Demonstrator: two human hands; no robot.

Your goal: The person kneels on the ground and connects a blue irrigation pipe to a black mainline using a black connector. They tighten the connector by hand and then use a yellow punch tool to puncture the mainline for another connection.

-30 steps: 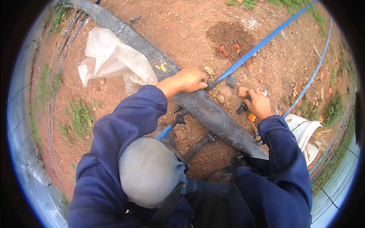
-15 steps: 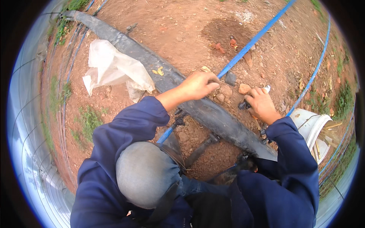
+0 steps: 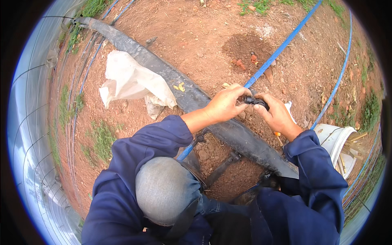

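**Small black fitting (image 3: pixel 257 101) pinched between two hands above a flat black hose**

Seen from above, the fitting is in the air over reddish soil (image 3: pixel 212 45), just beyond the black hose (image 3: pixel 241 136) that crosses diagonally. The left hand (image 3: pixel 224 104) has its left end in a narrow pinch of thumb and fingers; the right hand (image 3: pixel 277 113) grips its right end the same way. Whether it is one piece or two joined cannot be told.

It looks like hard plastic, so probably light, stiff and not easily broken; soil on it could make it gritty or a little slippery. The ridged-looking ends seem the best places to hold, leaving the middle free. A blue hose (image 3: pixel 281 49) runs away behind the hands; a white bucket (image 3: pixel 330 134) lies tipped near the right sleeve (image 3: pixel 314 163).
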